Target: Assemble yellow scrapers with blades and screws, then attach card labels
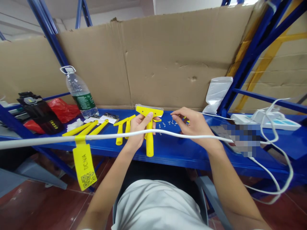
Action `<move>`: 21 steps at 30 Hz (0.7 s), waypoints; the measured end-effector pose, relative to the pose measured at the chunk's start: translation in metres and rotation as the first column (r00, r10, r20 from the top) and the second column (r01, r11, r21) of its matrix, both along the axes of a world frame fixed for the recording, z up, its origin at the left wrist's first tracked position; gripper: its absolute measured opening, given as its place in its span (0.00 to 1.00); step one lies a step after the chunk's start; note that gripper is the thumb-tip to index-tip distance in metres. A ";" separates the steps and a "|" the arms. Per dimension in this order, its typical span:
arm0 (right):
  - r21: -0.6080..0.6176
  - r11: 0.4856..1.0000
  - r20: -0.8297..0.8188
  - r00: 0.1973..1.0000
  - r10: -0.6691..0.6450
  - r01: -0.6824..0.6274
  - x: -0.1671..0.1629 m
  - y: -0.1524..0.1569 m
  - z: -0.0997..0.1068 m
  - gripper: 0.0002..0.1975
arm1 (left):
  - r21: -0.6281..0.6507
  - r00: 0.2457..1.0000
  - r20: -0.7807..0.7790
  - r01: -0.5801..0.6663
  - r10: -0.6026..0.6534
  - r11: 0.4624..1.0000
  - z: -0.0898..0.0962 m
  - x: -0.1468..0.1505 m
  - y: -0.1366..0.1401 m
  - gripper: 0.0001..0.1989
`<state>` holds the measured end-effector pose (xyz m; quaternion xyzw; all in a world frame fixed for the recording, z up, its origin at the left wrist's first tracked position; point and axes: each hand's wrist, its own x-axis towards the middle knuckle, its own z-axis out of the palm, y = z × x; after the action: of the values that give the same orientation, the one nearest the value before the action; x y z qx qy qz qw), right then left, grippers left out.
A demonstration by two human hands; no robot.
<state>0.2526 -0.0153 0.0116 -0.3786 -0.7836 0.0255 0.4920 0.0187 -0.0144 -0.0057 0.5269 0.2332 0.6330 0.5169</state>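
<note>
My left hand (138, 129) grips a yellow T-shaped scraper (150, 145), its thumb pressed on the neck just under the wide head. A clear strip shows along the head's top edge, and two dark holes mark its face. To the right, my right hand (192, 126) hovers over the shelf with fingers curled and thumb and forefinger drawn together; whatever is in the pinch is too small to name. Small silvery pieces (172, 122), possibly screws, lie scattered between the hands. Left of my left hand rest more yellow T-shaped pieces (119, 135) and several yellow handles (82, 128).
A white cable (112, 135) with a yellow tag (84, 164) crosses in front of my hands. A water bottle (80, 92) and black flask (40, 111) stand left. Right are a phone (223, 135), power strip (268, 119) and white pouch (218, 94). Cardboard (172, 60) backs the blue shelf (177, 153).
</note>
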 end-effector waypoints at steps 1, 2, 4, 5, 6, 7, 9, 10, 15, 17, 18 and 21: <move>-0.002 1.000 0.015 1.000 0.002 -0.002 0.000 0.000 0.000 0.08 | 0.008 0.999 0.040 -0.026 0.026 1.000 0.001 -0.002 0.001 0.20; -0.009 1.000 0.034 0.999 0.008 -0.008 0.000 0.000 -0.001 0.08 | 0.014 0.996 0.072 -0.049 0.048 0.999 0.002 -0.005 0.002 0.20; -0.037 0.999 0.077 0.997 0.032 -0.029 -0.001 0.001 -0.003 0.08 | 0.022 0.989 0.119 -0.089 0.085 0.996 0.004 -0.009 0.004 0.19; -0.059 0.998 0.101 0.994 0.043 -0.037 -0.001 0.001 -0.004 0.08 | 0.025 0.986 0.134 -0.105 0.101 0.994 0.004 -0.010 0.005 0.19; -0.083 0.996 0.128 0.990 0.052 -0.042 0.000 0.002 -0.005 0.08 | 0.027 0.983 0.146 -0.118 0.113 0.993 0.004 -0.011 0.006 0.19; -0.108 0.993 0.156 0.986 0.057 -0.041 0.000 0.003 -0.006 0.07 | 0.028 0.981 0.153 -0.125 0.119 0.992 0.004 -0.012 0.007 0.19; -0.156 0.987 0.234 0.969 0.079 -0.042 0.002 0.006 -0.005 0.07 | 0.026 0.981 0.154 -0.124 0.119 0.992 0.004 -0.012 0.007 0.19; -0.179 0.982 0.284 0.953 0.106 -0.056 0.003 0.008 -0.004 0.07 | 0.023 0.982 0.151 -0.122 0.117 0.992 0.004 -0.012 0.007 0.20; -0.294 0.940 0.515 0.800 0.307 -0.171 -0.004 0.024 0.009 0.08 | -0.013 0.991 0.114 -0.070 0.071 0.997 0.006 -0.011 0.005 0.22; -0.363 0.917 0.569 0.740 0.359 -0.166 -0.010 0.033 0.011 0.09 | -0.044 0.997 0.075 -0.005 0.008 0.999 0.007 -0.011 0.005 0.24; -0.390 0.906 0.584 0.716 0.382 -0.165 -0.013 0.038 0.011 0.09 | -0.058 0.998 0.052 0.025 -0.022 0.998 0.008 -0.010 0.004 0.24; -0.430 0.880 0.540 0.724 0.429 -0.200 -0.018 0.054 0.002 0.06 | -0.081 0.997 -0.025 0.071 -0.073 0.994 0.010 -0.009 0.003 0.25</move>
<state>0.2351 0.0383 0.0139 -0.3040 -0.9374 0.1195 0.1210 0.0100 -0.0116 0.0043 0.5225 0.2463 0.5968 0.5569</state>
